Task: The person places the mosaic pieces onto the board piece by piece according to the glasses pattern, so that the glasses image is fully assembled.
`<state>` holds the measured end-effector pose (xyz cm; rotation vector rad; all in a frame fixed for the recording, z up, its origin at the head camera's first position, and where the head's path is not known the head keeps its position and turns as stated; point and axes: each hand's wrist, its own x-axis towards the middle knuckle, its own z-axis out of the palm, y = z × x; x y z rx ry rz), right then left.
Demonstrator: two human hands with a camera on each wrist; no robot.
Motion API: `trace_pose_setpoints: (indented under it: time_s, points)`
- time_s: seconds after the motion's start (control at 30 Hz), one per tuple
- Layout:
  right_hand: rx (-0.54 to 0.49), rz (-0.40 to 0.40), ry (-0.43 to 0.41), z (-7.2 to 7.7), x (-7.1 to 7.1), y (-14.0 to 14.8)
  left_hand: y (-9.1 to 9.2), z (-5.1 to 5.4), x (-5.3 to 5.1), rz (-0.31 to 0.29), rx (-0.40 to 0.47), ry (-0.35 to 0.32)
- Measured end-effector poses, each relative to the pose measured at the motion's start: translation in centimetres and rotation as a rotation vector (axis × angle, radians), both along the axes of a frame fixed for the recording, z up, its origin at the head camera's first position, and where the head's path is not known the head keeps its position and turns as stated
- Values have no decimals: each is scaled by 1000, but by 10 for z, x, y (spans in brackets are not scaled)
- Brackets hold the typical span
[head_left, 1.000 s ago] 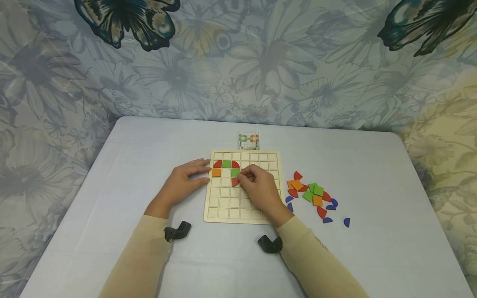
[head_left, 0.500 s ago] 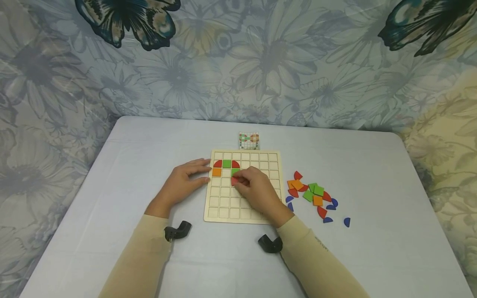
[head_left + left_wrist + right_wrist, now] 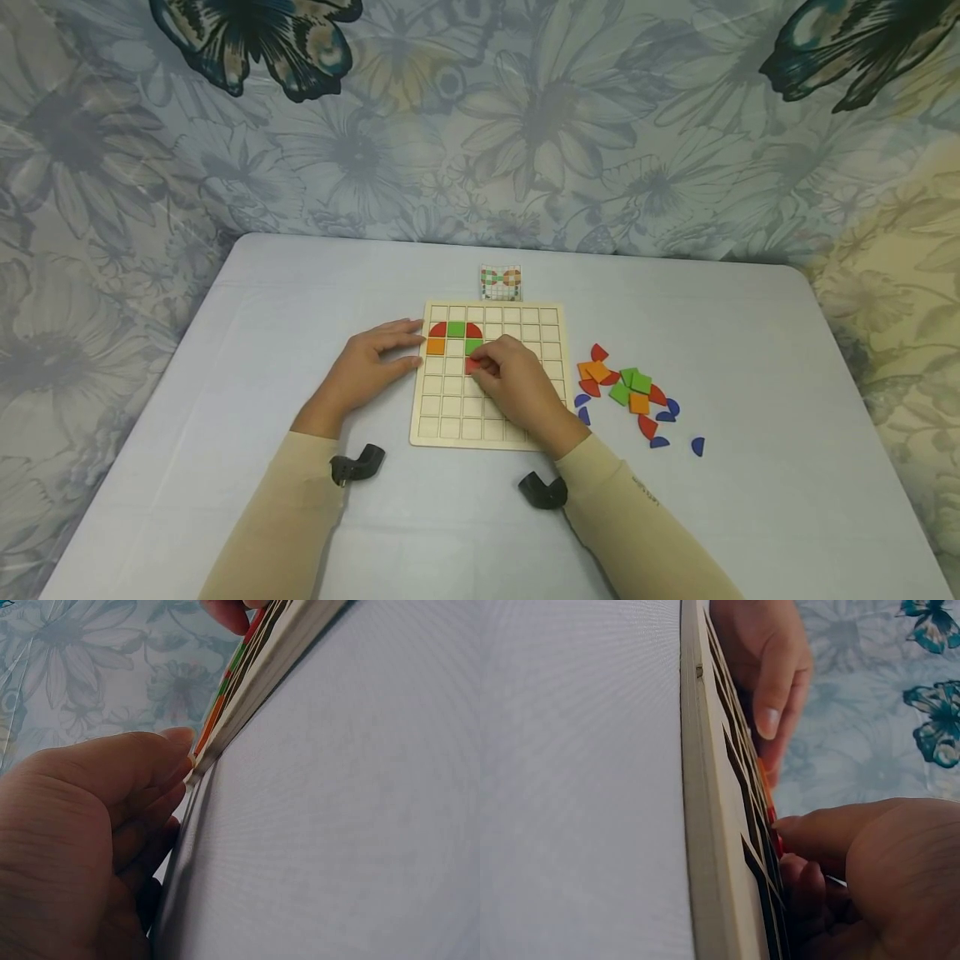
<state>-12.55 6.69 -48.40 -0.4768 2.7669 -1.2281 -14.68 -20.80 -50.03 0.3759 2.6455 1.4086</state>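
Observation:
A pale wooden grid board (image 3: 472,408) lies on the table. My right hand (image 3: 517,375) is over its middle, thumb and index finger pinching a red quarter-circle tile (image 3: 471,365) at a cell just below a green square tile (image 3: 472,344); the fingertips hide part of both. In the right wrist view the red tile (image 3: 775,838) sits low at the board's surface. My left hand (image 3: 375,362) has its fingers extended, with the fingertips touching the board's left edge. Along the upper left cells lie a red quarter-circle (image 3: 438,331), a green square (image 3: 456,329), another red quarter-circle (image 3: 475,331) and an orange square (image 3: 436,347).
Right of the board lies a loose cluster of green squares (image 3: 641,383), orange squares (image 3: 639,404), red quarter-circles (image 3: 648,427) and blue rounded pieces (image 3: 698,447). Behind the board is a small pattern card (image 3: 501,283). A patterned cloth (image 3: 525,150) hangs beyond the table.
My right fingertips have shifted slightly left and down, from beside the green square onto the red quarter-circle tile. The left hand has stayed at the board's edge.

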Motion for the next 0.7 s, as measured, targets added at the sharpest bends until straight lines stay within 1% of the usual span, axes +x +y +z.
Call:
trace_pose_setpoints:
  time_s: [0.2, 0.43, 0.57, 0.7]
  points:
    - [17, 0, 0, 0, 1, 0, 1, 2, 0, 2, 0, -8]
    - [12, -6, 21, -2, 0, 0, 1, 2, 0, -2, -2, -10]
    - [-41, -14, 28, -3, 0, 1, 0, 1, 0, -2, 3, -7]
    - [-162, -39, -12, -5, 0, 3, 1, 1, 1, -1, 4, -11]
